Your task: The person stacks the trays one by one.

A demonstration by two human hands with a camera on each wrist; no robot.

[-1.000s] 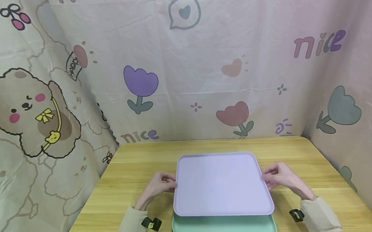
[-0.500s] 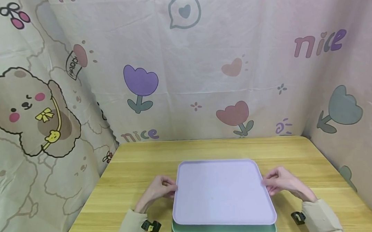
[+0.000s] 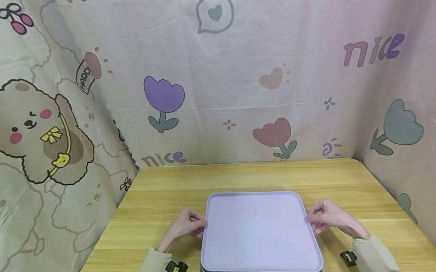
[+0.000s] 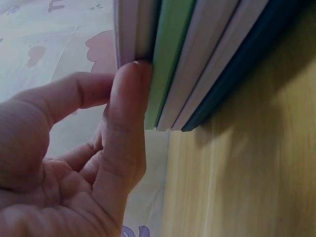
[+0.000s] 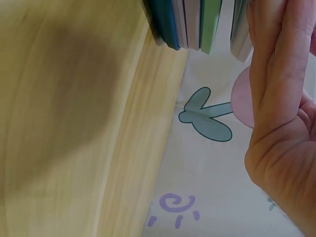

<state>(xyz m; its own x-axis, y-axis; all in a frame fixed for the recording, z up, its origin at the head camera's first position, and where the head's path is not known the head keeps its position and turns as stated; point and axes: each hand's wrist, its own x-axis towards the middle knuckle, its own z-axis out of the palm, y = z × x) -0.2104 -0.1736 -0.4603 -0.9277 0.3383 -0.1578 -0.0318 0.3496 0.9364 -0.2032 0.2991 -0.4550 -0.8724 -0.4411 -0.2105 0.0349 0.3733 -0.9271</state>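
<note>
- We have the lilac tray (image 3: pixel 260 231), a flat rounded square with a low raised rim, lying level on top of a stack of trays near the table's front edge.
- We see a green tray (image 4: pixel 170 59) just beneath it, then paler and dark blue edges below.
</note>
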